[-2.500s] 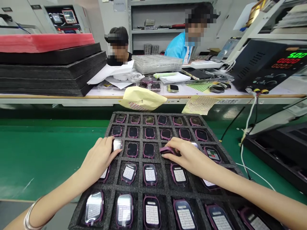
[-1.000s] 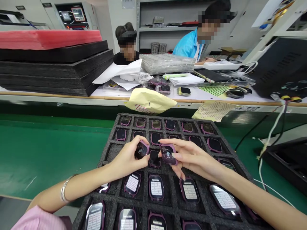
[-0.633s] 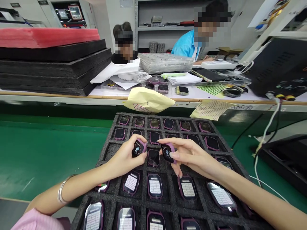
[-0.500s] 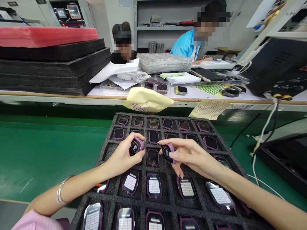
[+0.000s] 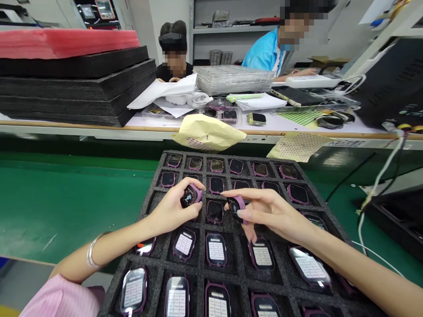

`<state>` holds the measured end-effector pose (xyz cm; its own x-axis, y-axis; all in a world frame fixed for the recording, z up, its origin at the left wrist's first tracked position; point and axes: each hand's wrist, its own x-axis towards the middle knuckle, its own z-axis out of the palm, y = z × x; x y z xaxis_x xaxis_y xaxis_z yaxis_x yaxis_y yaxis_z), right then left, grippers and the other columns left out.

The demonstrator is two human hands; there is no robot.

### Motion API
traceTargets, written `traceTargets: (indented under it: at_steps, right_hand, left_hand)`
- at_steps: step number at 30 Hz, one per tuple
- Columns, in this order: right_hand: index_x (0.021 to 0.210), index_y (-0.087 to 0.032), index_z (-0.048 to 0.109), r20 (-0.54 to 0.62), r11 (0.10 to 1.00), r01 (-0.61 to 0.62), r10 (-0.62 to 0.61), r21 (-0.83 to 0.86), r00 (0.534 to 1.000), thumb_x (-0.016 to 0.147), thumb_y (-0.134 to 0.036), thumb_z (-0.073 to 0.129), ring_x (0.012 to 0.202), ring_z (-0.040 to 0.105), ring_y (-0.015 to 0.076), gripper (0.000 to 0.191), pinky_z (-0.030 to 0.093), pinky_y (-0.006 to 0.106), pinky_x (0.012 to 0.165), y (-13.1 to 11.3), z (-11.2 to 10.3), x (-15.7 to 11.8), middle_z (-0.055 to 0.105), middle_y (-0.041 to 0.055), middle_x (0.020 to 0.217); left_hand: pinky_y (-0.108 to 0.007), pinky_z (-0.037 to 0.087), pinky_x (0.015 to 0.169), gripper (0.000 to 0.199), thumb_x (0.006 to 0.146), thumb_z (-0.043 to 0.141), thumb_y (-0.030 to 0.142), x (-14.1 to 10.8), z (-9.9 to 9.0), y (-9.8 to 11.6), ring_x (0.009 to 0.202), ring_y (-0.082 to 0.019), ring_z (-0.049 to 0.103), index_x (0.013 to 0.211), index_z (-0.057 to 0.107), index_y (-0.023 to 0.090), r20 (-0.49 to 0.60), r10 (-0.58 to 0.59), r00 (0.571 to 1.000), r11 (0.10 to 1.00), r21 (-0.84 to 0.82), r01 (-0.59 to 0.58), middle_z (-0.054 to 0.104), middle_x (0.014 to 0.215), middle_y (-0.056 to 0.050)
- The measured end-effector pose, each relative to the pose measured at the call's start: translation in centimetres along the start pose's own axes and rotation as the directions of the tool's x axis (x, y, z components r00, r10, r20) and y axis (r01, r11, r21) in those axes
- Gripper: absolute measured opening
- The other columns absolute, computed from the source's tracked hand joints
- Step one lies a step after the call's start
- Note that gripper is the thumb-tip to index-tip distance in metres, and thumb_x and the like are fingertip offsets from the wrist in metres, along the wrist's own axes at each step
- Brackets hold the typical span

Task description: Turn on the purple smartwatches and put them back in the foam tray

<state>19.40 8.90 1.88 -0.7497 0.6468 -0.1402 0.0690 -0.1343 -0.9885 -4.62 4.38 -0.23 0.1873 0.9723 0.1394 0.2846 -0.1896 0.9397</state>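
Between the thumb and fingers of my left hand (image 5: 175,207) is a purple smartwatch body without a strap (image 5: 191,196), its dark screen lit with a small figure. My right hand (image 5: 274,209) pinches a second purple smartwatch body (image 5: 236,207), turned partly sideways, its screen lit too. Both hands hover over a black foam tray (image 5: 201,231) divided into square pockets. Purple-framed watches lie in many pockets. Nearer ones, such as a watch (image 5: 216,250), show white grid screens; farther ones, such as a watch (image 5: 217,185), are dark. My hands hide some pockets.
Behind the tray runs a workbench edge (image 5: 145,132) with yellow paper bags (image 5: 211,132) hanging over it. Stacked black foam sheets (image 5: 76,97) stand at left, clear plastic trays (image 5: 231,79) at the middle. Two people sit beyond. White cables (image 5: 380,185) hang at right.
The whole view has shifted slightly, so bench and tray appear a little higher and farther right. Both hands keep their hold on the watches; the right one's watch is turned a little.
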Motion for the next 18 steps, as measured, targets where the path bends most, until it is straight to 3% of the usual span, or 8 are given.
traceTargets:
  at_steps: [5,9,18]
  right_hand:
    - [0.136,-0.009,0.049,0.019,0.996,0.002,-0.001,-0.091,1.0,0.092,-0.029,0.064,0.049,0.066,0.0173,0.051,0.054,0.024,0.05,-0.17,-0.44,0.14,0.07,0.0051,0.06]
    - [0.135,-0.011,0.052,-0.006,0.996,0.015,-0.016,-0.086,1.0,0.092,-0.027,0.064,0.05,0.066,0.0159,0.048,0.053,0.022,0.051,-0.34,-0.42,0.06,0.069,0.0032,0.059]
    - [0.139,-0.009,0.047,0.019,0.999,-0.009,0.01,-0.049,1.0,0.09,-0.033,0.066,0.048,0.066,0.019,0.059,0.054,0.028,0.049,-0.34,-0.41,-0.14,0.07,0.0054,0.06]
  left_hand:
    - [-0.023,0.041,0.066,0.028,0.077,0.057,0.011,0.17,-0.31,0.1,0.067,-0.011,0.05,0.104,0.053,0.017,-0.021,0.017,1.0,0.999,-0.047,-0.018,0.052,0.08,0.003]
    - [-0.023,0.041,0.068,0.028,0.075,0.057,0.009,0.14,-0.46,0.06,0.07,-0.012,0.05,0.102,0.054,0.017,-0.031,0.024,0.999,0.998,-0.055,-0.026,0.052,0.08,0.002]
    - [-0.023,0.039,0.064,0.027,0.075,0.056,0.011,-0.11,-0.19,0.19,0.07,-0.012,0.05,0.102,0.053,0.018,0.032,0.003,0.999,0.998,-0.057,-0.001,0.052,0.082,0.002]
